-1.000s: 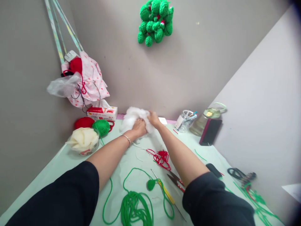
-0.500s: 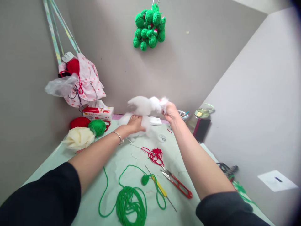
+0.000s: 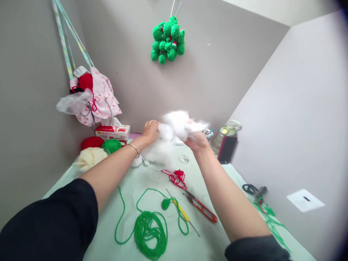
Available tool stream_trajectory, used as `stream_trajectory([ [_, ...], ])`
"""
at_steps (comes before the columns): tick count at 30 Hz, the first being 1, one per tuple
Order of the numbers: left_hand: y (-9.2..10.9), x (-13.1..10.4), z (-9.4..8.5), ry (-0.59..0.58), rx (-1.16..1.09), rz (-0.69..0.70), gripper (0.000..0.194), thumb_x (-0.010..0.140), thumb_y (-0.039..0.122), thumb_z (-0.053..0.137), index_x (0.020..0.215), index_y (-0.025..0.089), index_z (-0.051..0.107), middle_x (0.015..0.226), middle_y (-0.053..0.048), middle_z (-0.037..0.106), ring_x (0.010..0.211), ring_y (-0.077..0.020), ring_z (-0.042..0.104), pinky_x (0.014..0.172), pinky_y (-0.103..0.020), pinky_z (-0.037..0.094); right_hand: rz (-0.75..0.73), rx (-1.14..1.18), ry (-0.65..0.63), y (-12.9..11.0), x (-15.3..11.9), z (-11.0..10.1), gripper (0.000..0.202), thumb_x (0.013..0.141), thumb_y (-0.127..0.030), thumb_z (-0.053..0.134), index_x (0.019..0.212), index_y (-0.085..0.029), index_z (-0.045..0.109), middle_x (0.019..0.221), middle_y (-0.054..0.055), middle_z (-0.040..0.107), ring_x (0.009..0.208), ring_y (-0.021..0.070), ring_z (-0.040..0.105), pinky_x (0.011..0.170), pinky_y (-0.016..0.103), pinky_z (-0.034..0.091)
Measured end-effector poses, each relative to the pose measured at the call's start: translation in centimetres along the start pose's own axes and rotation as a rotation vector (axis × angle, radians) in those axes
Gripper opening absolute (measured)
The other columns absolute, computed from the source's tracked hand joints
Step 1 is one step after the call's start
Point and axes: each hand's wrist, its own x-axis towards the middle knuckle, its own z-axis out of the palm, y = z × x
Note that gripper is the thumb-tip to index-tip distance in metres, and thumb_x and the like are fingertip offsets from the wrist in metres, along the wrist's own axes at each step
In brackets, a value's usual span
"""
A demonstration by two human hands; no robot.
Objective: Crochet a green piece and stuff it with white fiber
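Observation:
White fluffy fibre stuffing (image 3: 176, 125) is bunched between my two hands, above the far part of the table. My right hand (image 3: 198, 141) grips its right side from below, with tufts spilling over the fingers. At the other side, my left hand (image 3: 151, 131) has its fingers bent into the fluff, partly hidden by it. More of the stuffing hangs down to the tabletop below my hands. Nearer me lie a tangle of red yarn (image 3: 178, 178), thread snips (image 3: 201, 207), a yellow-handled crochet hook (image 3: 181, 211) and a small green crocheted piece (image 3: 165, 204).
A loose coil of green yarn (image 3: 150, 235) lies at the front. On the left are yarn balls, a tissue box (image 3: 115, 132) and a hanging dotted bag (image 3: 102, 90). A bottle (image 3: 230, 127) and phone (image 3: 227, 149) stand right. Green crocheted pieces (image 3: 167, 41) hang on the wall.
My left hand has risen off the lower fluff to the side of the bunch. My right hand has turned, palm more upward, and sits slightly lower. The view has shifted a little.

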Motion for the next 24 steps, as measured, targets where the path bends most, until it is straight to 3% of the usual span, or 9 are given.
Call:
stream_trajectory([
  [4, 0.6, -0.5, -1.7, 0.079, -0.235, -0.151, 0.039, 0.098, 0.035, 0.066, 0.132, 0.018, 0.062, 0.134, -0.012, 0.064, 0.113, -0.0269, 0.067, 0.094, -0.049, 0.059, -0.150, -0.125, -0.068, -3.1, -2.9, -1.0, 0.018, 0.085, -0.040, 0.073, 0.089, -0.023, 0.072, 0.073, 0.003, 0.067, 0.072, 0.0191, 0.065, 0.058, 0.029, 0.051],
  [8, 4.9, -2.7, -2.8, 0.102, -0.576, -0.245, 0.041, 0.100, 0.042, 0.062, 0.133, 0.017, 0.061, 0.132, -0.012, 0.065, 0.111, -0.0263, 0.068, 0.092, -0.048, 0.059, -0.251, -0.353, -0.119, -3.7, -5.0, 0.0, 0.016, 0.090, -0.035, 0.064, 0.091, -0.021, 0.071, 0.077, 0.003, 0.067, 0.069, 0.0175, 0.061, 0.062, 0.030, 0.052],
  [11, 9.1, -5.7, -2.5, -0.020, -0.843, -0.326, 0.072, 0.103, 0.068, 0.023, 0.116, 0.014, 0.069, 0.109, -0.014, 0.074, 0.099, -0.0266, 0.071, 0.080, -0.040, 0.061, -0.325, -0.578, -0.097, -2.8, -6.8, 1.8, 0.011, 0.090, -0.021, 0.060, 0.095, -0.021, 0.070, 0.093, 0.006, 0.070, 0.087, 0.0216, 0.064, 0.083, 0.037, 0.053],
  [13, 11.4, -8.1, -1.8, -0.058, -0.991, -0.395, 0.077, 0.101, 0.073, 0.020, 0.111, 0.015, 0.070, 0.103, -0.011, 0.074, 0.094, -0.0253, 0.072, 0.077, -0.037, 0.061, -0.366, -0.735, -0.071, -1.8, -8.4, 3.1, 0.016, 0.092, -0.014, 0.054, 0.093, -0.020, 0.069, 0.104, 0.010, 0.069, 0.109, 0.0286, 0.059, 0.101, 0.046, 0.046],
  [15, 12.7, -10.3, -1.1, -0.057, -1.109, -0.470, 0.065, 0.103, 0.067, 0.028, 0.115, 0.018, 0.068, 0.105, -0.009, 0.074, 0.094, -0.0230, 0.072, 0.079, -0.035, 0.060, -0.386, -0.868, -0.064, -0.7, -10.3, 4.3, 0.025, 0.095, -0.009, 0.045, 0.094, -0.019, 0.068, 0.110, 0.016, 0.066, 0.123, 0.0345, 0.051, 0.111, 0.055, 0.035],
  [17, 13.0, -12.4, -0.7, -0.031, -1.190, -0.550, 0.048, 0.106, 0.056, 0.040, 0.122, 0.017, 0.065, 0.111, -0.010, 0.073, 0.094, -0.0219, 0.071, 0.080, -0.037, 0.061, -0.391, -0.961, -0.103, 0.2, -12.6, 5.3, 0.032, 0.096, -0.005, 0.038, 0.100, -0.017, 0.068, 0.113, 0.020, 0.064, 0.127, 0.0366, 0.047, 0.113, 0.060, 0.032],
  [19, 12.6, -14.2, -0.9, 0.016, -1.239, -0.622, 0.039, 0.103, 0.046, 0.055, 0.126, 0.016, 0.063, 0.118, -0.010, 0.070, 0.096, -0.0219, 0.070, 0.082, -0.041, 0.061, -0.396, -1.010, -0.200, 0.8, -15.0, 5.8, 0.033, 0.094, -0.003, 0.040, 0.109, -0.015, 0.067, 0.115, 0.020, 0.065, 0.123, 0.0349, 0.051, 0.110, 0.057, 0.038],
  [22, 11.5, -16.6, -2.6, 0.078, -1.274, -0.688, 0.037, 0.099, 0.040, 0.063, 0.128, 0.016, 0.063, 0.123, -0.010, 0.068, 0.100, -0.0227, 0.069, 0.084, -0.042, 0.061, -0.436, -1.007, -0.372, 0.9, -18.2, 5.2, 0.037, 0.095, -0.015, 0.055, 0.132, -0.019, 0.059, 0.131, 0.014, 0.064, 0.127, 0.0280, 0.054, 0.108, 0.044, 0.047],
  [24, 10.8, -18.3, -4.1, 0.089, -1.286, -0.701, 0.035, 0.099, 0.039, 0.063, 0.126, 0.016, 0.063, 0.119, -0.010, 0.068, 0.096, -0.0214, 0.069, 0.081, -0.040, 0.061, -0.438, -0.951, -0.399, 0.8, -19.8, 3.9, 0.053, 0.100, -0.026, 0.054, 0.152, -0.023, 0.041, 0.152, 0.013, 0.051, 0.136, 0.0243, 0.050, 0.110, 0.041, 0.047],
])
